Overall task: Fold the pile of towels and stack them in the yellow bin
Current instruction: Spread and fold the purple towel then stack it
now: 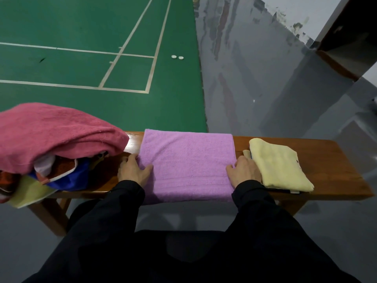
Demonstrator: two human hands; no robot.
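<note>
Both hands sit at the ends of the purple towel (186, 164), which lies flat across the wooden bench (336, 160) with its near edge drooping over the front. The left hand (133, 170) has its thumb on top of the cloth and its fingers at or under the left edge, so it looks to be pinching that side. The right hand (244, 170) does much the same on the right edge, thumb on the cloth, though from where I stand I cannot tell for sure how firmly either one grips.

Just beside the right hand lies a folded yellow towel (279, 166), touching or nearly touching the knuckles. On the left a heap of unfolded towels (51, 139) is topped by a big pink one, with blue, white and pale yellow cloth poking out beneath. I see no yellow bin anywhere from this angle.

My guess is the next fold brings one end over the other. Trouble could come from the hanging front edge dragging the towel off the bench once it is lifted. A sweeping right hand could also knock the folded yellow towel askew, and the heap leans close enough to slump onto the work
</note>
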